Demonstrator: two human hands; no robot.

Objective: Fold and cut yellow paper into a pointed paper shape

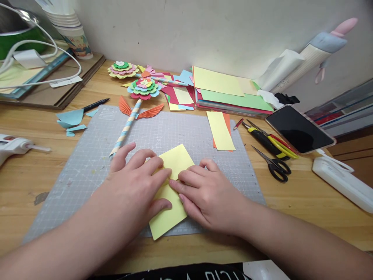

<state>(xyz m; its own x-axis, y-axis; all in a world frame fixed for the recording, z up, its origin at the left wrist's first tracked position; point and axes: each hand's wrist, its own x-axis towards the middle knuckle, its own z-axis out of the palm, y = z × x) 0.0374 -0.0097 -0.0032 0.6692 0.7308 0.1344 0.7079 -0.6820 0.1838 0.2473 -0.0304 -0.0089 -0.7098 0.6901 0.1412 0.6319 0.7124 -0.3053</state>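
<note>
Glue gun (13, 147) sits at your far left, its tip pointing toward the cutting mat (78, 171), with blue scraps (71, 118) by the mat's back-left corner. Gridded mat runs from its slanting left edge to your left hand (135, 186), whose thumb stands wide of the fingers; a striped stem (125, 128) lies just beyond it. Your yellow paper (169, 219) rests on the mat between both hands, its near corner at the mat's front edge. Your right hand (206, 194) presses an index fingertip on it, the other fingers curled; you cannot tell whether either hand pinches it. Rightward, mat surface leads to a yellow strip (221, 132), then scissors (278, 167) beyond the right edge.
</note>
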